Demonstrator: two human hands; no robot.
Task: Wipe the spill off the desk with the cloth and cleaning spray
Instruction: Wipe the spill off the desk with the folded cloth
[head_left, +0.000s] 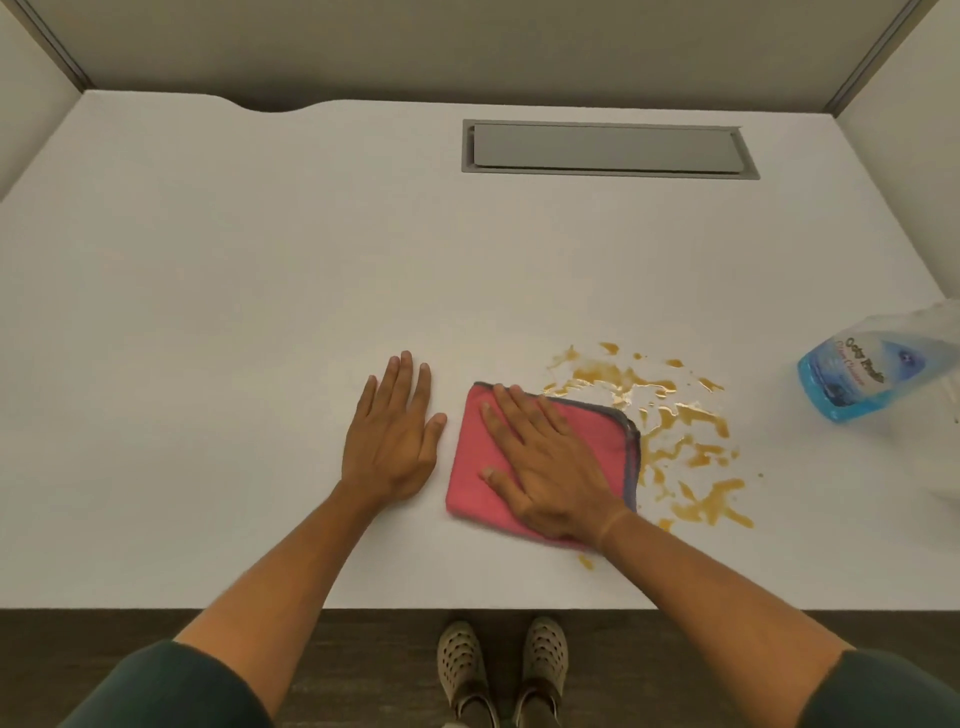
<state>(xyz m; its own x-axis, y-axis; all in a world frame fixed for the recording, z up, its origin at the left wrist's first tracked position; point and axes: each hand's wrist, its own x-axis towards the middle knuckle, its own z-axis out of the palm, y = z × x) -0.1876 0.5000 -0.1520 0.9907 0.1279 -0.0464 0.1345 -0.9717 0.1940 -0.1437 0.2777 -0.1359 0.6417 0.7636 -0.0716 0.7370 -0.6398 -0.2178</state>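
Note:
A folded pink cloth (475, 483) with a grey edge lies on the white desk (208, 312). My right hand (545, 462) presses flat on top of it, fingers spread. Just right of the cloth, a brown spill (675, 431) spreads in streaks and drops; the cloth's right edge touches it. My left hand (395, 441) rests flat on the bare desk to the left of the cloth, holding nothing. A spray bottle of blue cleaning liquid (857, 374) stands at the right edge of the view, apart from both hands.
A grey recessed cable hatch (608, 150) sits in the desk's far right part. Partition walls surround the desk at the back and sides. The desk's front edge runs below my forearms, with dark floor and my shoes beneath.

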